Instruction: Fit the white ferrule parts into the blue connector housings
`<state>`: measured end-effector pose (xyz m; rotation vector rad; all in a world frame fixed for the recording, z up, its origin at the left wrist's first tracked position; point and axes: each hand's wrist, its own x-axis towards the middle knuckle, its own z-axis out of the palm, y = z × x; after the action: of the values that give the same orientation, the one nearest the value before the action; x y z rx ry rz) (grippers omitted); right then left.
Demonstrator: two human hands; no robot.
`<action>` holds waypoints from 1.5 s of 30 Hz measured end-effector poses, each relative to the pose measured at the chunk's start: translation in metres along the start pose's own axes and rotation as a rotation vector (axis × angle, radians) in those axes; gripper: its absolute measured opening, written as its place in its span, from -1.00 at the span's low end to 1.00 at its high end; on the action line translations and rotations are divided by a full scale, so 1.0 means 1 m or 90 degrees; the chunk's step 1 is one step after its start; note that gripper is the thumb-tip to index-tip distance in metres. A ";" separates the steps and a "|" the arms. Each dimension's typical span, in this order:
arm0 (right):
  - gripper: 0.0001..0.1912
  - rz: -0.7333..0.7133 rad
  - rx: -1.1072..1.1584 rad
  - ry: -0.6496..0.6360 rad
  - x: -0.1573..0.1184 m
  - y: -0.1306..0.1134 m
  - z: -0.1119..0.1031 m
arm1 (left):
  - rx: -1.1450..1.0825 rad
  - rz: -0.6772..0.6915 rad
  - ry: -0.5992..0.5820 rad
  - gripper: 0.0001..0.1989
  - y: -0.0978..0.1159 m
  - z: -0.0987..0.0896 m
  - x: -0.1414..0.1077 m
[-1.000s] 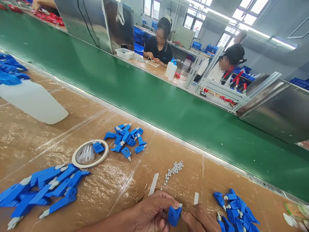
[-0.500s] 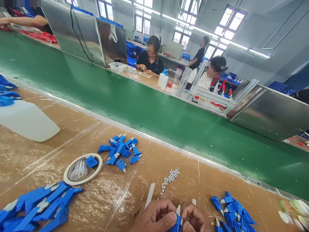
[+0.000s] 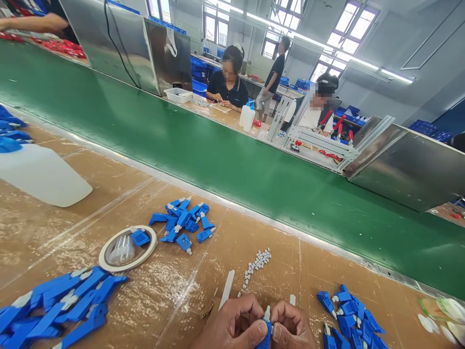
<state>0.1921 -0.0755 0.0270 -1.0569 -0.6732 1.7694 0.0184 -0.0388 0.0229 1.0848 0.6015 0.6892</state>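
At the bottom middle, my left hand [image 3: 236, 322] pinches a blue plastic part with a pale grey tip [image 3: 267, 327] between thumb and fingers. My right hand [image 3: 290, 325] presses its thumb and fingertips against the other side of that same part, just below the tip. The lower end of the part runs out of view. Beyond my hands lies a small heap of tiny light grey pieces [image 3: 257, 261]. A white strip [image 3: 227, 288] lies by my left hand. To the right of my right hand is a pile of blue parts with grey tips [image 3: 350, 315].
More blue parts lie in a pile [image 3: 185, 218] left of centre and a larger pile [image 3: 61, 305] at lower left. A tape roll [image 3: 154, 242] surrounds clear plastic pieces. A white bottle [image 3: 47, 174] lies at left. Beyond the green belt [image 3: 218, 150], people sit at work.
Both hands stay on the blue part, with my fingers shifted slightly around it. The view has tilted a little. A standing person in the background has moved left.
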 end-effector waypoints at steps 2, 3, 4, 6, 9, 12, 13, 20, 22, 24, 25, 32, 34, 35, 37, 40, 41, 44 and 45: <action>-0.56 0.006 0.013 0.007 0.001 0.005 -0.003 | 0.005 -0.002 0.006 -0.44 0.001 0.001 -0.001; -0.56 0.007 0.015 0.008 0.003 0.009 -0.005 | 0.009 -0.003 0.008 -0.44 0.001 0.001 -0.001; -0.55 0.006 0.015 0.004 0.004 0.013 -0.008 | 0.011 -0.002 0.011 -0.44 0.002 0.002 -0.001; -0.55 -0.008 0.008 -0.009 0.008 0.020 -0.013 | 0.016 -0.002 0.014 -0.44 0.004 0.001 -0.001; -0.54 -0.036 -0.005 -0.022 0.011 0.024 -0.018 | 0.017 -0.010 0.006 -0.46 0.005 0.000 -0.001; -0.53 -0.038 -0.008 -0.021 0.008 0.020 -0.014 | -0.019 -0.013 -0.015 -0.46 0.005 0.000 -0.001; -0.52 -0.032 -0.004 -0.017 0.006 0.017 -0.012 | -0.035 -0.012 -0.020 -0.46 0.004 0.000 -0.001; -0.56 -0.037 0.024 -0.048 0.000 0.006 -0.003 | -0.109 -0.007 -0.045 -0.48 0.006 0.002 -0.002; -0.54 -0.042 0.011 -0.053 0.000 0.007 -0.006 | -0.125 0.002 -0.052 -0.49 0.006 0.002 -0.001; -0.53 -0.036 0.015 -0.055 0.000 0.010 -0.008 | -0.158 0.004 -0.065 -0.51 0.005 0.003 -0.001; -0.53 -0.034 0.017 -0.056 0.000 0.011 -0.008 | -0.180 0.000 -0.074 -0.52 0.004 0.003 0.000; -0.51 -0.061 0.010 -0.055 -0.003 0.004 -0.002 | -0.317 -0.083 -0.132 -0.57 0.001 -0.003 0.000; -0.49 -0.040 -0.011 -0.050 -0.004 -0.002 -0.001 | -0.331 -0.100 -0.158 -0.55 0.002 -0.009 0.000; -0.49 -0.026 -0.023 -0.048 -0.005 -0.004 -0.001 | -0.339 -0.112 -0.171 -0.54 0.003 -0.012 0.000; -0.49 -0.008 -0.037 -0.051 -0.005 -0.006 -0.003 | -0.348 -0.137 -0.189 -0.52 0.002 -0.020 -0.001; -0.48 -0.009 -0.034 -0.053 -0.004 -0.006 -0.006 | -0.348 -0.152 -0.198 -0.53 -0.003 -0.031 -0.001; -0.47 -0.012 -0.037 -0.050 -0.003 -0.006 -0.006 | -0.351 -0.155 -0.198 -0.54 -0.006 -0.034 -0.001; -0.46 -0.020 -0.062 -0.033 -0.002 -0.006 -0.006 | -0.362 -0.155 -0.189 -0.56 -0.014 -0.036 -0.001; -0.45 -0.020 -0.071 -0.032 -0.002 -0.006 -0.005 | -0.356 -0.150 -0.186 -0.56 -0.014 -0.035 -0.001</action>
<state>0.1998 -0.0746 0.0298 -1.0742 -0.8231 1.7532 -0.0054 -0.0235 -0.0026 0.5642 0.2521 0.4413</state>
